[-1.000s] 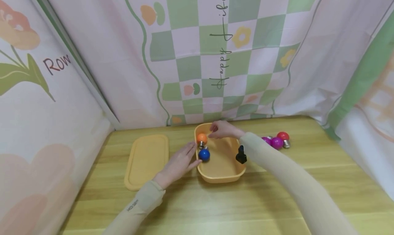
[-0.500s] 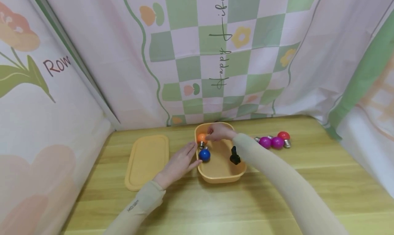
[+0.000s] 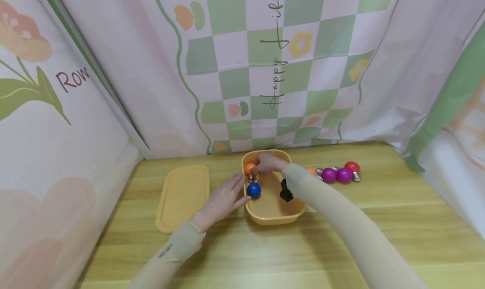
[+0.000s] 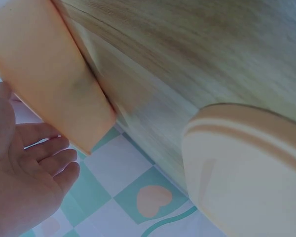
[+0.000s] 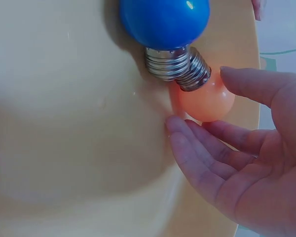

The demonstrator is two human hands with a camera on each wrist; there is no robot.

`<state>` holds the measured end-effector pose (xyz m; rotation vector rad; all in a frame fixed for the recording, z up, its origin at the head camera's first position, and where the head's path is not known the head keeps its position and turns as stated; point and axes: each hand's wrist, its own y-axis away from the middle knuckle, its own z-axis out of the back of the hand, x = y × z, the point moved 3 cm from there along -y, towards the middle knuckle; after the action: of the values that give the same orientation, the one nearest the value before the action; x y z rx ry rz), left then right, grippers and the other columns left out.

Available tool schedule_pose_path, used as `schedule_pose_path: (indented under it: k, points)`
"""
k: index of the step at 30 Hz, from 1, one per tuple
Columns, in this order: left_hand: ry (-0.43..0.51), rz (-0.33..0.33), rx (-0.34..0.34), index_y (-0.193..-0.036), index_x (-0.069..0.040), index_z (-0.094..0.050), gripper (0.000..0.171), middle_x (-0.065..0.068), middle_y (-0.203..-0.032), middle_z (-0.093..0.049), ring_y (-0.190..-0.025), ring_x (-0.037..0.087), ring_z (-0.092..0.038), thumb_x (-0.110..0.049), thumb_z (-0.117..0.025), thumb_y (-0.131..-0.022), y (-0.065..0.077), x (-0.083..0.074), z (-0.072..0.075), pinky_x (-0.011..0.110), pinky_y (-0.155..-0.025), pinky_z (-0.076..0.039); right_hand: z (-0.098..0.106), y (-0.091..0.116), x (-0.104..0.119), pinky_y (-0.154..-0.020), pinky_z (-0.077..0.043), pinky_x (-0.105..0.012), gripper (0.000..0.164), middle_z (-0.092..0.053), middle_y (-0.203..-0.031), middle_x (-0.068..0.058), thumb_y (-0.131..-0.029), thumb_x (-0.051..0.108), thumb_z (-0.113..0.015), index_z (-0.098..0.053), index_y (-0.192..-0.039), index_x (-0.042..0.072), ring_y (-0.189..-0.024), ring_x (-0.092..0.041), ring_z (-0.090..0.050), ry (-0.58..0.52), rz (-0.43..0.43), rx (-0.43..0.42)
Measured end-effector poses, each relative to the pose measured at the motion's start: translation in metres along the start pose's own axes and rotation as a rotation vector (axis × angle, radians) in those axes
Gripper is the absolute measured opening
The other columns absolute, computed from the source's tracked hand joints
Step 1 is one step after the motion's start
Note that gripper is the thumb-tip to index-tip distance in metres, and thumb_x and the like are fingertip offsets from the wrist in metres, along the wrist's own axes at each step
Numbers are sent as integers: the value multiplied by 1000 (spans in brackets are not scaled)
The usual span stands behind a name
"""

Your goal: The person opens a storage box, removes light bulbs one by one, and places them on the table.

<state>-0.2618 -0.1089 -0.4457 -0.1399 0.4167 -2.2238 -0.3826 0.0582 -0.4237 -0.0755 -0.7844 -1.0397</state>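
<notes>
A yellow box (image 3: 273, 218) stands on the table with a blue light bulb (image 3: 254, 190) and an orange light bulb (image 3: 250, 168) along its left wall. My right hand (image 3: 268, 163) reaches inside at the far left. In the right wrist view, its thumb and fingers lie on either side of the orange bulb (image 5: 207, 101), which touches them. The metal bases of the two bulbs overlap beside each other. My left hand (image 3: 223, 196) rests against the box's left side, fingers extended along the rim and thumb near the front. In the left wrist view, those fingers (image 4: 54, 153) bend slightly at the rim.
A yellow lid (image 3: 183, 198) lies flat on the table left of the box. To the right, several bulbs lie in a row: an orange one (image 3: 310, 170) partly behind my sleeve, purple ones (image 3: 329, 175), and a red one (image 3: 352, 167). A patterned curtain (image 3: 261, 70) hangs behind.
My right hand has moved left and down within the box, onto the orange bulb. More of the bulbs at the right show past the sleeve. The left hand keeps its place.
</notes>
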Motion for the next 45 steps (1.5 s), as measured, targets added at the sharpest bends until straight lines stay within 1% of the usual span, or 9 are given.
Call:
schedule_pose_path:
  k: [4, 10, 16, 21, 26, 30, 37, 43, 45]
  points:
    - [-1, -3, -1, -140, 7, -51, 65, 25, -145, -52, -135, 37, -52, -42, -58, -99, -1, -1, -1, 44, -112, -48, 0, 1, 1, -84, -61, -42, 28, -72, -96, -18, -96, 25, -64, -67, -105, -1, -84, -27, -69, -28, -4, -4]
    - [3, -8, -14, -139, 8, -52, 63, 26, -143, -53, -134, 39, -53, -39, -60, -98, -3, -2, -2, 45, -111, -49, 0, 1, 0, -85, -61, -42, 30, -73, -97, -18, -95, 27, -66, -68, -106, 0, -87, -27, -70, -21, -18, -22]
    - [11, 3, 10, -140, 7, -50, 64, 26, -145, -52, -136, 37, -52, -41, -58, -98, -3, -3, -1, 45, -113, -47, 1, 1, -3, -84, -61, -41, 30, -73, -100, -17, -94, 28, -66, -68, -107, 0, -88, -27, -71, -1, -9, -29]
    - [21, 7, 12, -141, 8, -49, 66, 26, -146, -51, -136, 37, -51, -42, -58, -99, -4, -4, -1, 45, -113, -47, 6, 5, -5, -88, -60, -42, 33, -72, -106, -17, -96, 30, -64, -66, -111, 1, -96, -30, -70, -13, -4, -22]
    - [-2, 18, 6, -141, 7, -50, 66, 24, -145, -52, -137, 35, -51, -43, -57, -98, -4, -4, 0, 43, -113, -47, 17, 11, -5, -76, -58, -33, 32, -74, -100, -16, -93, 36, -67, -69, -103, 5, -93, -31, -70, 64, -6, -78]
    - [2, 19, 2, -140, 7, -50, 66, 25, -145, -52, -136, 35, -52, -43, -58, -98, -3, -4, 2, 43, -112, -48, 25, 16, -6, -67, -51, -24, 31, -75, -96, -18, -92, 35, -68, -70, -98, 4, -90, -33, -71, 112, 21, -112]
    - [2, 17, 1, -141, 7, -49, 66, 25, -145, -52, -135, 36, -52, -43, -58, -99, -1, -2, 0, 43, -113, -47, 40, 31, -13, -72, -55, -27, 42, -75, -99, -16, -92, 35, -68, -67, -114, -1, -92, -31, -72, 99, 27, -147]
    - [25, 15, -8, -140, 8, -50, 65, 27, -145, -52, -135, 37, -52, -41, -59, -98, 0, -1, -1, 46, -112, -47, 54, 45, -23, -66, -49, -23, 35, -72, -92, -9, -92, 36, -68, -69, -105, 4, -80, -16, -63, 113, 21, -180]
    - [29, 21, 1, -140, 8, -49, 65, 27, -145, -51, -136, 38, -51, -41, -58, -98, 0, -1, 0, 46, -112, -47, 58, 50, -26, -67, -49, -23, 33, -71, -92, -8, -91, 36, -68, -70, -103, 6, -80, -17, -62, 118, 19, -187]
